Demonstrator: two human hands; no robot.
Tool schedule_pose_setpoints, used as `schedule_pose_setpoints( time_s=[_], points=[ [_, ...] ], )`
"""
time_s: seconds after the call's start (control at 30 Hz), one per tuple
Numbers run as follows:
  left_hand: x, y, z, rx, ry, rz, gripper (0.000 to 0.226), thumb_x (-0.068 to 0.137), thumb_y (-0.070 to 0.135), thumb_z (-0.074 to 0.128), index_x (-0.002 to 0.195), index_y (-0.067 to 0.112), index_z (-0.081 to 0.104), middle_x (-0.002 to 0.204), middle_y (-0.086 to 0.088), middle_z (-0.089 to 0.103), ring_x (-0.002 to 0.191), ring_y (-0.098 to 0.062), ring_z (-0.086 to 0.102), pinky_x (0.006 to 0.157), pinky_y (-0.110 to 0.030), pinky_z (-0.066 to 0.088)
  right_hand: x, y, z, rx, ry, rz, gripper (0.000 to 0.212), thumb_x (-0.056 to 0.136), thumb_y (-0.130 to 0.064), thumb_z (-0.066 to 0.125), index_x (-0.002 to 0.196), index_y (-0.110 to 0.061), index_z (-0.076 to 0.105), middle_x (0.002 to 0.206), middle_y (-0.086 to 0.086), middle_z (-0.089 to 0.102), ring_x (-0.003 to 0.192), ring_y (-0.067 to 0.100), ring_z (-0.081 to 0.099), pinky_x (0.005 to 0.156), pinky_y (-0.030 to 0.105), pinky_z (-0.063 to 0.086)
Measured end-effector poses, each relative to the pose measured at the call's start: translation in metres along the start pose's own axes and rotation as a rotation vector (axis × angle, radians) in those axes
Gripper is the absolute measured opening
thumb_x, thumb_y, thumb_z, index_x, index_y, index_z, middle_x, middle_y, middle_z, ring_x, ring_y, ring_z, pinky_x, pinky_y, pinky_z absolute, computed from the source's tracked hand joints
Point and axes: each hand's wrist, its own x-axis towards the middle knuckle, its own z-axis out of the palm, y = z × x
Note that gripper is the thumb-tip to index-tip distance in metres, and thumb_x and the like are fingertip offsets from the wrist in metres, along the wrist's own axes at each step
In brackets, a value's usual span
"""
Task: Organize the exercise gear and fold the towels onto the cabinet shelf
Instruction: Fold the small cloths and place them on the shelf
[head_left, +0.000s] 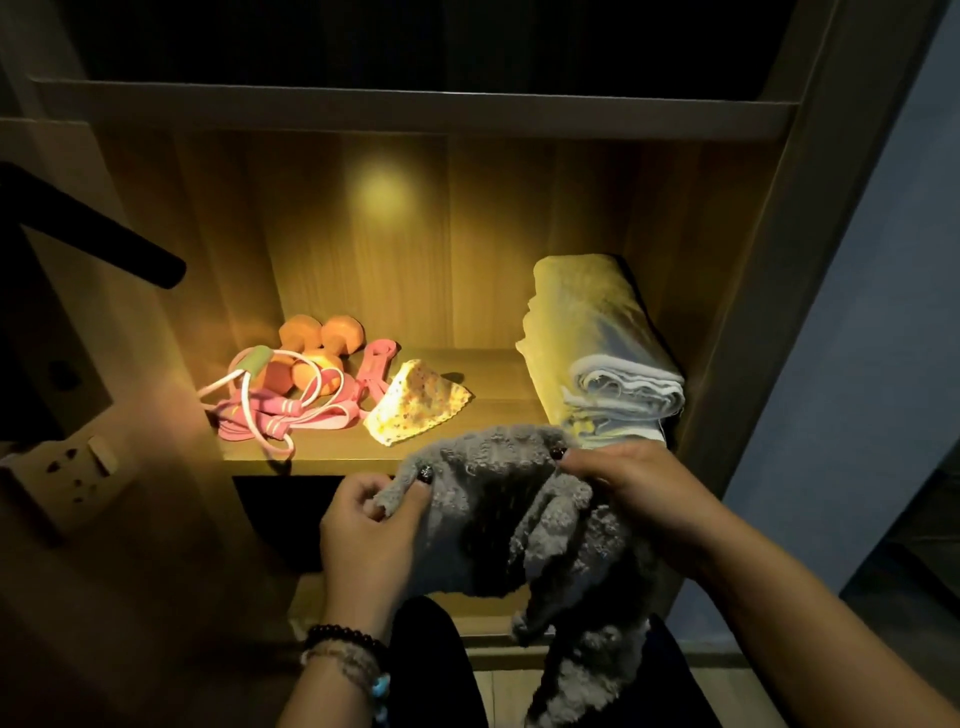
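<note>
I hold a fluffy grey towel (488, 514) in front of the lit cabinet shelf (332, 452). My left hand (363, 540) pinches its left top corner and my right hand (628, 488) pinches the right top edge; the rest hangs down crumpled. On the shelf's right side lies a stack of folded towels (597, 353). A small floral cloth (415, 408) lies mid-shelf. At the left sit orange dumbbells (317, 353), a pink hand grip (376, 371), and a pink skipping rope with a pink band (275, 410) in a loose heap.
An upper shelf board (415, 111) runs above the lit compartment. A dark rod (104, 234) juts in from the left. A wall socket (78, 467) sits on the left panel. A lower shelf (311, 597) is below, partly hidden by the towel and my dark-clothed legs.
</note>
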Motion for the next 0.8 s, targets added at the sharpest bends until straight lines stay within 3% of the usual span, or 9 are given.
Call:
schedule_pose_setpoints(
  time_s=[0.1,0.2,0.33,0.47,0.53,0.6,0.7,0.8],
  points=[
    [-0.026,-0.003,0.006,-0.185,-0.083,-0.027,0.024,0.082,0.005,0.071,0.097,0.021,0.06,0.085,0.0,0.072,0.079,-0.016,0.07,0.058,-0.025,0.054,-0.008,-0.006,0.013,0.122,-0.063,0.073,0.033,0.08,-0.026,0.071,0.092,0.004,0.073,0.093,0.022,0.072,0.091,0.037,0.069,0.08,0.036,0.051],
    [-0.044,-0.005,0.006,-0.311,-0.126,-0.011,0.049,0.085,-0.002,0.066,0.111,0.038,0.056,0.093,0.001,0.073,0.084,-0.012,0.072,0.063,-0.024,0.057,-0.014,-0.005,0.027,0.214,-0.121,0.115,0.029,0.082,-0.023,0.069,0.09,0.005,0.072,0.093,0.023,0.072,0.083,0.034,0.069,0.068,0.03,0.054],
    [-0.048,-0.008,0.0,-0.218,-0.102,0.137,0.046,0.086,-0.006,0.062,0.092,0.04,0.065,0.092,0.006,0.072,0.084,-0.018,0.071,0.066,-0.034,0.059,-0.019,0.001,0.041,0.275,-0.175,0.13,0.02,0.085,-0.016,0.064,0.08,0.0,0.075,0.085,0.023,0.072,0.07,0.027,0.067,0.059,0.026,0.052],
    [-0.049,-0.008,-0.005,-0.108,-0.184,0.205,0.039,0.085,-0.002,0.065,0.089,0.036,0.075,0.095,0.014,0.073,0.091,-0.003,0.067,0.075,-0.019,0.054,-0.022,0.01,0.053,0.182,-0.245,0.072,0.017,0.085,-0.004,0.061,0.079,-0.008,0.075,0.081,0.015,0.073,0.07,0.02,0.067,0.06,0.022,0.052],
    [-0.051,-0.008,-0.007,-0.227,-0.289,0.138,0.029,0.084,0.009,0.068,0.098,0.033,0.075,0.104,0.007,0.073,0.101,-0.01,0.067,0.08,-0.026,0.055,-0.023,0.014,0.057,0.139,-0.207,0.011,0.022,0.084,0.002,0.06,0.081,-0.012,0.076,0.083,0.014,0.073,0.07,0.022,0.064,0.063,0.023,0.049],
    [-0.053,-0.007,-0.009,-0.326,-0.391,0.1,0.03,0.075,0.02,0.071,0.105,0.024,0.075,0.111,0.004,0.072,0.103,-0.012,0.067,0.078,-0.024,0.054,-0.024,0.02,0.059,0.085,-0.132,-0.061,0.022,0.083,0.001,0.063,0.077,-0.016,0.076,0.069,0.017,0.063,0.061,0.023,0.05,0.061,0.03,0.039],
    [-0.055,-0.006,-0.005,-0.193,-0.36,0.208,0.032,0.078,0.002,0.075,0.101,0.023,0.073,0.106,0.011,0.072,0.095,-0.005,0.068,0.07,-0.013,0.052,-0.021,0.03,0.056,0.044,-0.035,-0.166,0.017,0.082,0.0,0.067,0.077,-0.014,0.074,0.045,-0.002,0.041,0.044,0.009,0.032,0.055,0.027,0.029],
    [-0.054,-0.005,-0.001,-0.047,-0.291,0.254,0.029,0.082,-0.001,0.069,0.085,0.026,0.075,0.092,0.014,0.073,0.086,0.0,0.067,0.065,-0.008,0.049,-0.019,0.036,0.053,-0.015,0.021,-0.258,0.017,0.081,-0.001,0.069,0.082,-0.017,0.075,0.041,-0.008,0.037,0.043,0.007,0.029,0.057,0.028,0.033]
  ],
)
